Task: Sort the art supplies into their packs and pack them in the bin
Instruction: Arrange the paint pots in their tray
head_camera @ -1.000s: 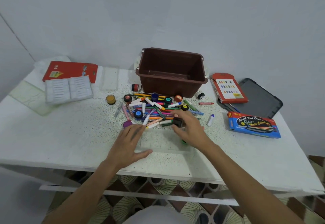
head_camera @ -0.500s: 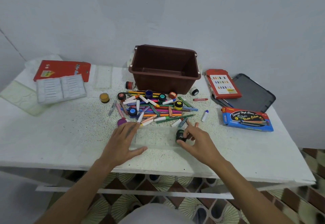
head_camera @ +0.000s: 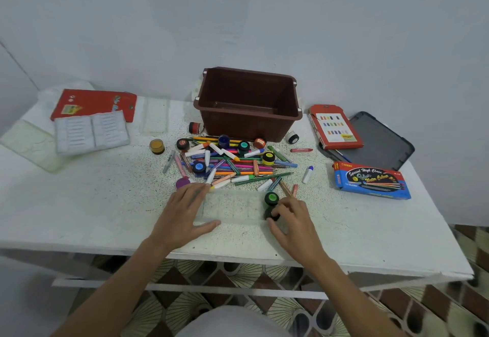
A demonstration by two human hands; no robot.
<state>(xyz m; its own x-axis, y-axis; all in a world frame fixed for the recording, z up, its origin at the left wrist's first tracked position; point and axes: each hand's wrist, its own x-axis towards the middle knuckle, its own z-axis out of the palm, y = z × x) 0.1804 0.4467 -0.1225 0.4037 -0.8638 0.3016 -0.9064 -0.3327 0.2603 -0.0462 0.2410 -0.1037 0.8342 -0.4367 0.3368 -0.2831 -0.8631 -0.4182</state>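
**A:** Where is the pot being handled?

**B:** The dark paint pot (head_camera: 271, 215) is at the fingertips of the right hand (head_camera: 293, 226). Thumb and fingers are curled round it, pinching it. It sits at the right end of the clear tray (head_camera: 232, 207), on the near side.

**A:** Which way does the tray run?

**B:** Its long axis goes straight across, from one hand to the other. The left hand (head_camera: 182, 215) lies flat on the left end with fingers straight and spread. It grips nothing and only presses the tray down.

**A:** So where are the free pockets?

**B:** Between the hands, leftward of the right hand. I'd judge further pots go in along that line. The right hand is the better placed to fill them, since the left is pinning the tray.

**A:** Is anything already there?

**B:** A green-lidded pot (head_camera: 271, 198) is just beyond the right fingertips, right against the dark one. I cannot tell whether it is seated in a pocket.

**A:** And farther out?

**B:** The heap of pens and pots (head_camera: 232, 162) lies just beyond both hands, past the tray's far edge. The brown bin (head_camera: 247, 103) stands farther out, straight ahead between the hands, on the table (head_camera: 105, 204).
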